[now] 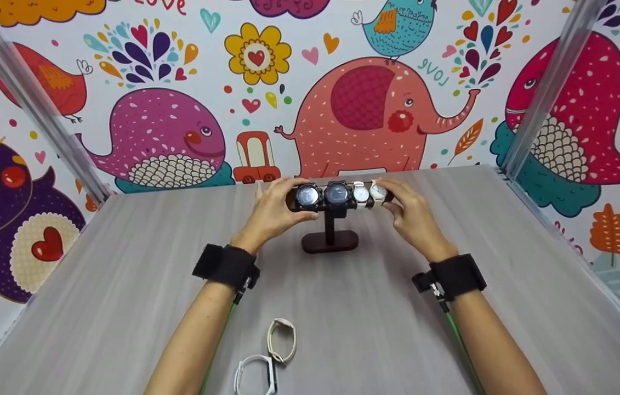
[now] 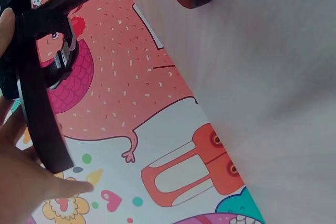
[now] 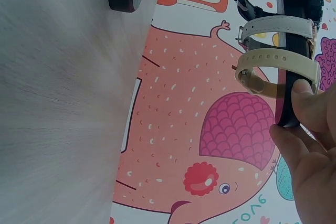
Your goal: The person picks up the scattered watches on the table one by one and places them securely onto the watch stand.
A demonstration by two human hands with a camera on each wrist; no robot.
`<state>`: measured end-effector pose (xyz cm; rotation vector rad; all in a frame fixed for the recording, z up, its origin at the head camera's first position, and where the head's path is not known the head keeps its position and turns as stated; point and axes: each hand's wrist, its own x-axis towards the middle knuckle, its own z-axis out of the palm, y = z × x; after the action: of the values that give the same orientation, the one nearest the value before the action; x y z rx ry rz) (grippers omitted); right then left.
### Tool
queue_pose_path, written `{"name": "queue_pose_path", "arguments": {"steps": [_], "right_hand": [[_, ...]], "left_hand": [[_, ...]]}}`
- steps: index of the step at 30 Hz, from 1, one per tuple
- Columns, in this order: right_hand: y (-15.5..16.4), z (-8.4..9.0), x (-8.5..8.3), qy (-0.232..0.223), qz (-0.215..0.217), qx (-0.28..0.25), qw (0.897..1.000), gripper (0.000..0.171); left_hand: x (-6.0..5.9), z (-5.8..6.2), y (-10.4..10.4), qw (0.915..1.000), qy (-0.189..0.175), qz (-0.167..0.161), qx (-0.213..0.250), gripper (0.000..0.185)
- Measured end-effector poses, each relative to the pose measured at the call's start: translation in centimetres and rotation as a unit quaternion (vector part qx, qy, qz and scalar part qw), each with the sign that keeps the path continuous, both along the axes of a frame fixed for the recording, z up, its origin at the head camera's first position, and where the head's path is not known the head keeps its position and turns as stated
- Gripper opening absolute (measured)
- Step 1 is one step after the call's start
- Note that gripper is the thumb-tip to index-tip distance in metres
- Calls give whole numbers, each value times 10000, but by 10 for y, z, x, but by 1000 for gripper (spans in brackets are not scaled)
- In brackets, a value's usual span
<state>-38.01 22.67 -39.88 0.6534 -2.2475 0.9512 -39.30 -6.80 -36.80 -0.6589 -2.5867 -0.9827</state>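
Loose bands: white band (image 1: 255, 374) + beige band (image 1: 282, 340) lie on table (image 1: 96, 307) near front edge, between the forearms, touching or nearly so. Look soft/flexible, light. Untouched.
Wrists: black strap w/ cam on each, well back from the stand.
Stand: dark T-bar watch stand (image 1: 330, 239), oval base flat on table, mid-table, post upright. Looks rigid; top-loaded so prob tippy. Best grip = bar ends or post, not the watch faces.
L hand: left hand (image 1: 274, 213) holds left bar end, thumb under, fingers curled over top beside the black watch (image 1: 308, 195).
R hand: right hand (image 1: 413, 215) pinches right bar end, thumb below, fingers on top, just beside the cream watch (image 1: 378, 191). Wrist view: fingertips (image 3: 310, 106) on bar tip, touching cream strap.
Watches: 4 on bar, L→R: black, second black watch (image 1: 336, 193), white watch (image 1: 361, 193), cream. Black ones bulky, likely heavier; glass faces = scratch/fragile. Straps buckled round bar, could slide along it.
Text: no brand legible on dials, too small. Wall (image 1: 310, 82) print reads "LOVE" top edge, and again, skewed, by the elephant.
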Motion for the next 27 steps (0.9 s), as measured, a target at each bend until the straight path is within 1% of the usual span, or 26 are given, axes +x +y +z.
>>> {"name": "queue_pose_path", "arguments": {"steps": [6, 9, 12, 14, 17, 21, 24, 27], "right_hand": [[-8, 2, 3, 0, 179, 53, 9998, 48], [-8, 5, 5, -72, 260, 108, 9996, 47], [-6, 8, 7, -228, 328, 130, 9991, 48], [-4, 11, 9, -323, 334, 158, 9988, 48], [-3, 16, 13, -408, 321, 184, 9985, 50], [-9, 25, 24, -389, 278, 220, 9986, 54], [-20, 34, 35, -243, 349, 279, 9987, 55], [-32, 41, 49, -2, 611, 425, 9972, 56]], "left_hand": [[11, 1, -7, 9997, 25, 208, -160, 70], [17, 3, -9, 9992, 66, 248, -298, 75], [25, 6, -12, 9991, 99, 173, -375, 82], [33, 8, -15, 9994, 83, 89, -324, 83], [49, 13, -22, 9998, 0, -62, -180, 79], [75, 21, -36, 9996, -141, -186, -132, 73], [99, 28, -47, 9994, -223, -171, -182, 72], [124, 37, -56, 9996, -217, -140, -145, 71]]}}
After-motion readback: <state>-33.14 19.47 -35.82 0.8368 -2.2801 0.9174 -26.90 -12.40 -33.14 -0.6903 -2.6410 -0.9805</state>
